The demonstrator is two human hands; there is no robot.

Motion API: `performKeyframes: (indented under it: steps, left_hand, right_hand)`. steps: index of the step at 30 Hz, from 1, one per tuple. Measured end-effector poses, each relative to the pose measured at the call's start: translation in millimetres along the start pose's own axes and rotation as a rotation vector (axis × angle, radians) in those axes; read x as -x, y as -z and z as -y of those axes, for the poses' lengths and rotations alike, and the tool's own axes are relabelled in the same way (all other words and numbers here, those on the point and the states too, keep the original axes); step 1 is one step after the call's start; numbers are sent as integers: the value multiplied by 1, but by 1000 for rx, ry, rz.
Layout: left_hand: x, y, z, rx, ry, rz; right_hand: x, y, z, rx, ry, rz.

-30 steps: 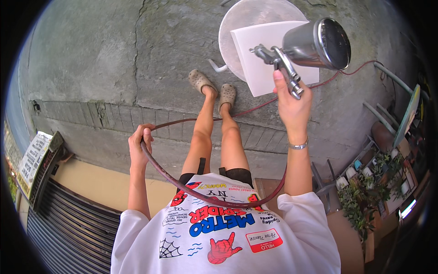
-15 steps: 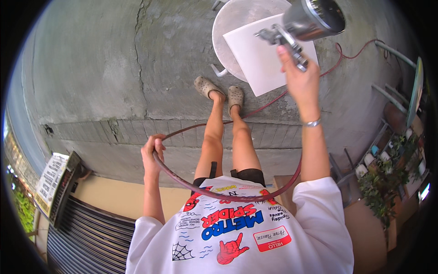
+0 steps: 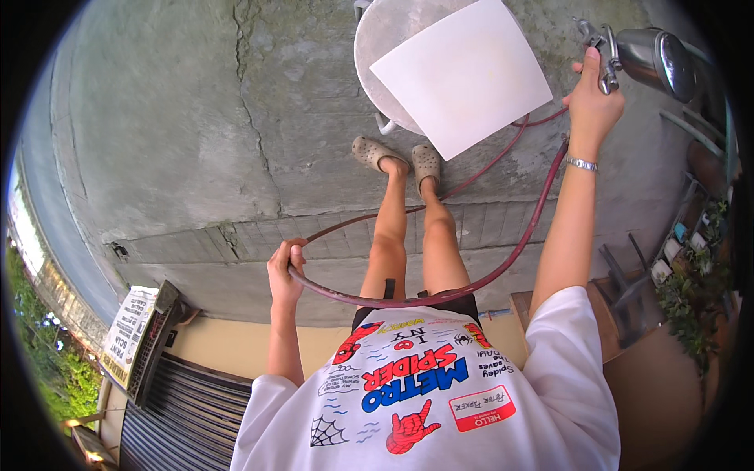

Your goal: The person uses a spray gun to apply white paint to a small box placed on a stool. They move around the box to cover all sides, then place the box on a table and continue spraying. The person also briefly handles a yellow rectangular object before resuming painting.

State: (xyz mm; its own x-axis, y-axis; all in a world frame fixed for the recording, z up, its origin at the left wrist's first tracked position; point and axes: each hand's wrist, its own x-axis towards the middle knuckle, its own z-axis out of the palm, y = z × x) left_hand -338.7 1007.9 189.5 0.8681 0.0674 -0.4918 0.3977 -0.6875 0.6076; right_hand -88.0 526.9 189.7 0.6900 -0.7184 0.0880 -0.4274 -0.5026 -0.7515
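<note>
My right hand [image 3: 594, 102] is closed round the handle of a metal spray gun [image 3: 603, 55], held out beyond the right side of a white board. The gun's shiny silver cup [image 3: 656, 63] points away to the right. A dark red hose [image 3: 518, 243] hangs in a loop from below my right hand across my front. My left hand [image 3: 286, 267] is wrapped round that hose at the loop's left end. The white square board [image 3: 467, 78] lies tilted on a round pale stool [image 3: 385, 39], overhanging its edge, with a faint yellowish tint in its middle.
Cracked grey concrete [image 3: 173, 102] surrounds the stool. More hose runs along the ground under the board's right side. Potted plants [image 3: 691, 290] and a dark metal frame [image 3: 624, 290] stand at the right. At the left are a sign [image 3: 129, 334] and a dark slatted shutter [image 3: 184, 416].
The spray gun in my right hand has swung right, from over the board to past its right edge. My left hand still grips the hose, whose loop has risen.
</note>
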Motion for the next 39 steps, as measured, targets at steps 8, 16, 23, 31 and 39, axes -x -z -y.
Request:
performKeyframes:
  steps: [8,16,23,31,39]
  left_hand:
    - [-8,2,-11,5,5,20]
    - [-14,0,-16,16,19,-15]
    - [-17,0,-20,28,-6,-26]
    - [-15,3,-19,-13,-6,48]
    - [-14,4,-10,-23,-14,34]
  right_hand:
    - [90,13,21,-76,-15,540]
    - [148,23,45,-166,106,801]
    - [132,17,41,-186,101,725]
    - [28,15,4,107,64,339]
    - [17,20,-3,15,-133,13]
